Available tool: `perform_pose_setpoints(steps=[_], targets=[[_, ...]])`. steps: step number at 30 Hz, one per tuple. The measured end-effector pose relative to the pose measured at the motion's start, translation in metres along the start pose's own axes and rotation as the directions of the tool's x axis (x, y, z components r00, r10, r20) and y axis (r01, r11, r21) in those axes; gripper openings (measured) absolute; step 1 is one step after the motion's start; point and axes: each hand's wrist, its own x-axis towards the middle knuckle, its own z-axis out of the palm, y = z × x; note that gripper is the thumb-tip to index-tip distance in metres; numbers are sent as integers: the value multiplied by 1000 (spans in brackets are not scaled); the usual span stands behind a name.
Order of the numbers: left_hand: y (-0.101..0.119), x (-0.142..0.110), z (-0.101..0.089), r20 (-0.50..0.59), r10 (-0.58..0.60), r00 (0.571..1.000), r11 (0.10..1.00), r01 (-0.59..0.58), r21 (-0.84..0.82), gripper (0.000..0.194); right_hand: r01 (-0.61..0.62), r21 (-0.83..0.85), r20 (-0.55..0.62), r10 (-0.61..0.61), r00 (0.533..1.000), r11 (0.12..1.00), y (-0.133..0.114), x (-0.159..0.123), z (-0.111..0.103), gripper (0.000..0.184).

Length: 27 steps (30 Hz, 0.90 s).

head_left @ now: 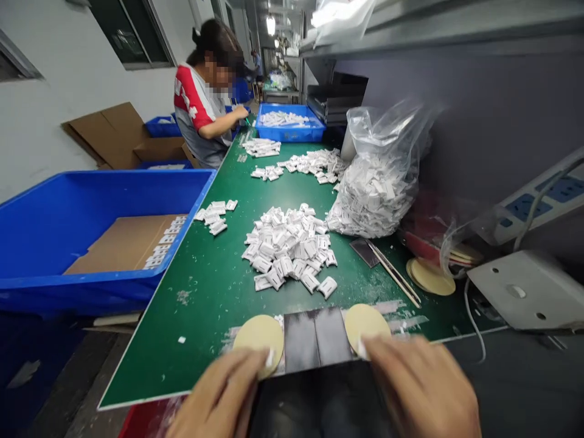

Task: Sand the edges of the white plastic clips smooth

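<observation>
At the near edge of the green table, my left hand pinches a small white plastic part over a round yellow disc. My right hand is closed in the same way on another small white part, against a second yellow disc. Between the discs lie two dark rectangular plates, side by side. A black surface lies below them, nearer to me. Beyond my hands is a heap of white plastic parts. My fingertips are slightly blurred.
Tweezers lie by a dark square piece on the right. Behind them stands a clear bag full of white parts. More yellow discs sit beside a power strip. A large blue bin is left; a co-worker sits beyond.
</observation>
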Motion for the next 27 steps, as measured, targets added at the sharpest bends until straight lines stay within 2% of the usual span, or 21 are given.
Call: perform_pose_setpoints(steps=[2, 7, 10, 13, 15, 18, 23, 27], targets=[[-6, -2, 4, 18, -4, 1000, 999, 5, -49, 23, -33, -32, 10, 34, 999, 999, 12, 4, 0, 17], [-5, -6, 14, 21, -55, 998, 998, 56, -37, 23, -25, -2, 64, 25, 998, 1000, 23, 6, 8, 24], [-8, -4, 10, 70, -79, 994, 994, 84, -67, 19, -31, -18, 90, 32, 995, 999, 24, 2, 10, 23], [-13, 2, 4, 95, -22, 995, 998, 27, -52, 19, 32, -10, 94, -31, 995, 999, 26, 0, 9, 25], [-14, 6, 2, 103, -9, 995, 999, 13, -41, 21, 33, -11, 99, -31, 995, 999, 30, 2, 11, 24], [-13, 10, 3, 125, -94, 988, 994, 100, -46, 14, -4, -15, 127, 5, 992, 1000, 36, 5, 14, 20], [-10, 11, 7, 117, -73, 990, 996, 78, -38, 19, 60, 15, 135, -62, 989, 998, 37, -1, 12, 22], [-11, 16, -2, 173, -125, 977, 990, 133, -38, 14, -37, -4, 139, 37, 990, 999, 33, -2, 8, 20]])
